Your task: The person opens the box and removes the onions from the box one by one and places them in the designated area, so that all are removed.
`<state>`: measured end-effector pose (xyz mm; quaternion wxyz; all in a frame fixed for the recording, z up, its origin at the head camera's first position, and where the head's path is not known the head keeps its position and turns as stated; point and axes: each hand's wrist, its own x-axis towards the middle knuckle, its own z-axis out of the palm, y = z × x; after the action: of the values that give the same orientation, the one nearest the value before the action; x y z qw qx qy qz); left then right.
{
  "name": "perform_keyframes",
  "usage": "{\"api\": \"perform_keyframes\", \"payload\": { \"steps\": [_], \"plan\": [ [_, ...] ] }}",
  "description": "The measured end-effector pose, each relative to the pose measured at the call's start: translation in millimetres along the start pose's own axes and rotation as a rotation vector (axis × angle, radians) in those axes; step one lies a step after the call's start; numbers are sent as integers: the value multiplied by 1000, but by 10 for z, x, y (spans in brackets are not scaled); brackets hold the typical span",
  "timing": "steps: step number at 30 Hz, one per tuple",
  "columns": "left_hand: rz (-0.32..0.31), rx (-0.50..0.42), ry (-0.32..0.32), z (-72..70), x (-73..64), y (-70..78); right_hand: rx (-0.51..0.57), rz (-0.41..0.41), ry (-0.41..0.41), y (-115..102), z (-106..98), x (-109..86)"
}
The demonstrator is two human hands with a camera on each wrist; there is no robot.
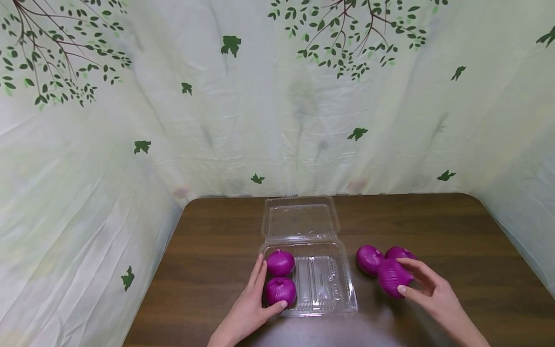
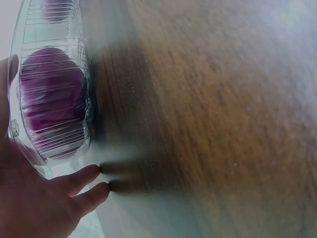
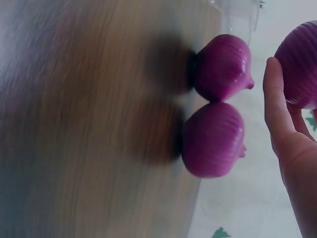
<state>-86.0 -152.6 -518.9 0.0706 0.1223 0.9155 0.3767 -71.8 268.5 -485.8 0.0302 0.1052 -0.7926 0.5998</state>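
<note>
My right hand (image 1: 435, 291) holds a purple onion (image 1: 393, 278) between thumb and fingers. In the right wrist view this onion (image 3: 301, 69) is off the table, partly cut off by the frame edge. Close behind it, two more onions (image 1: 369, 259) (image 3: 214, 140) sit on the table. A clear plastic clamshell container (image 1: 321, 284) lies with its lid tipped back. Two onions (image 1: 280, 263) (image 1: 281, 291) stand in a column along its left side. Against the container's left and front edges rests my left hand (image 1: 251, 306), its fingers extended and thumb beside the nearer onion.
The lid (image 1: 301, 219) lies flat behind the container, toward the far edge of the brown wooden table (image 1: 217, 241). A pale cloth (image 1: 299, 144) printed with leaves and branches hangs behind the table and along its sides.
</note>
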Motion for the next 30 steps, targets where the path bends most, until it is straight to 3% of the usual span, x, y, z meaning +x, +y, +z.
{"api": "perform_keyframes", "payload": {
  "steps": [10, 17, 30],
  "plan": [
    [6, 7, 7, 13, 1, -22, -87, 5, 84, 75, -150, 25],
    [12, 9, 14, 24, -9, -23, -166, 128, 224, 39, -275, 13],
    [3, 5, 5, 9, -10, -12, -214, 219, 312, 163, -504, 56]
  ]
}}
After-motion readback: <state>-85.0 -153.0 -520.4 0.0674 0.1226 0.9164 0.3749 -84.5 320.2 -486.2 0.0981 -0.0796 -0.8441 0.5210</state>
